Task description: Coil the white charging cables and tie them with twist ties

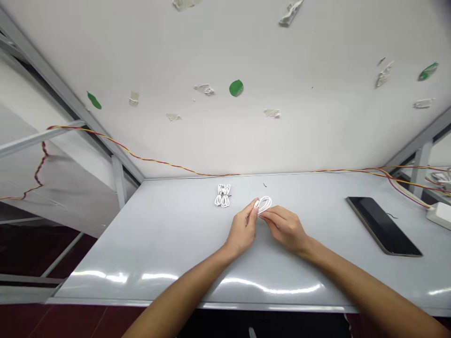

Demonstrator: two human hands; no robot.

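A coiled white cable (pixel 265 203) is held between my two hands, a little above the grey tabletop. My left hand (pixel 244 226) pinches one end of the coil between thumb and fingers. On the other side, my right hand (pixel 284 226) has its fingers pressed together at the coil's lower edge; whether a small tie is in them is too small to tell. To the left, farther back, lies a tied bundle of white cable (pixel 222 196) with a dark tie at its middle.
At the right lies a black-screened tablet or phone (pixel 384 226), with a thin dark strand beside it. A white power strip (pixel 439 215) sits at the right edge. Another short dark strand (pixel 265 185) lies near the back wall, where red and yellow twisted wires (pixel 169 164) run.
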